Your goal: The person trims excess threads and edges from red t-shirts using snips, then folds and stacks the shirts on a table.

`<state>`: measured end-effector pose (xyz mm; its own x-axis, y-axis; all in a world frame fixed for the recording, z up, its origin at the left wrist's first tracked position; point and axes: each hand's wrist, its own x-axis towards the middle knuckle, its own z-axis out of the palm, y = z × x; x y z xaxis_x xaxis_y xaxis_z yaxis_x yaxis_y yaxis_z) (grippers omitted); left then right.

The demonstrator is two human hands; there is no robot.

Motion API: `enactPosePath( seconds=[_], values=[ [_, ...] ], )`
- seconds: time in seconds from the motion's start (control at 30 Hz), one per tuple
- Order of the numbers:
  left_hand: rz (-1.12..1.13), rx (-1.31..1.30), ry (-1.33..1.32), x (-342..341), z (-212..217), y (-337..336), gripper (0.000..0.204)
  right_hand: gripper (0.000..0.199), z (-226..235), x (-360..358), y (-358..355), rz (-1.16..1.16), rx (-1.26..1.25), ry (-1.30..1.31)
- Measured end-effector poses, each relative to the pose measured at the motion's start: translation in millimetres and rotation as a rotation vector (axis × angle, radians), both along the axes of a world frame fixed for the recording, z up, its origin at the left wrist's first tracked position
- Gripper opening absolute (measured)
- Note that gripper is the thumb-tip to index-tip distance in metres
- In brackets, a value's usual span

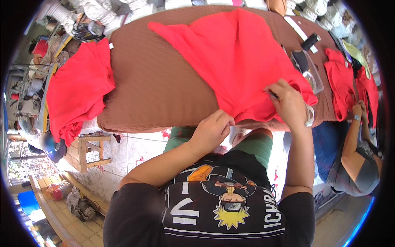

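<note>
A red garment [236, 53] is spread over the brown padded table, its near edge reaching the table's front. My left hand [212, 131] is closed in a pinch on the garment's near edge. My right hand [290, 105] is above the garment's right part, with its fingers curled round a small dark object [272, 94]. Most of that object is hidden by the fingers, so its kind does not show. A white band circles my right wrist.
Another red garment [82, 84] hangs over the table's left end. A clear tray [314, 76] and a black thread spool [310, 41] are at right. There, a co-worker's hands [360, 109] handle red cloth [339, 84]. A wooden stool [88, 152] stands below left.
</note>
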<state>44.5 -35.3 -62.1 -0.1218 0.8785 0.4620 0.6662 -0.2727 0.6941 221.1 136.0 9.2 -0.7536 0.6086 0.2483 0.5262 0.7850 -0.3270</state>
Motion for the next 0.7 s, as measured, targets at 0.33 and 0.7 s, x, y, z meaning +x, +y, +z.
enactPosePath(
  seconds=[0.33,0.7],
  values=[
    [0.049,-0.023,0.006,-52.9,25.4,67.8,0.027,0.033,-7.1,-5.9,-25.4,-0.015,-0.326,0.220],
    [0.043,-0.236,0.127,-29.3,-1.2,51.5,0.020,0.034,-55.1,-8.4,-28.0,-0.097,-0.310,0.217]
  ],
)
